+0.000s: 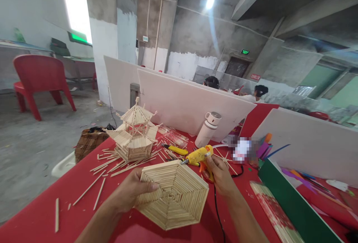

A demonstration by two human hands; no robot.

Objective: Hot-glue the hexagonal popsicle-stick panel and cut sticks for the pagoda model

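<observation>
My left hand grips the left edge of a flat polygonal panel made of thin wooden sticks in rings, its thumb on the upper face. In my right hand is a yellow hot glue gun with an orange trigger. The gun's nozzle points left at the panel's top edge; whether it touches is unclear. A tiered stick pavilion model stands upright beyond my left hand. Loose sticks lie around its base. Behind the glue gun is a yellow utility knife.
A pale flask stands near a white divider board. Packed sticks lie at right beside a green board. The gun's black cord hangs toward me. A red chair stands at left; people sit beyond the divider.
</observation>
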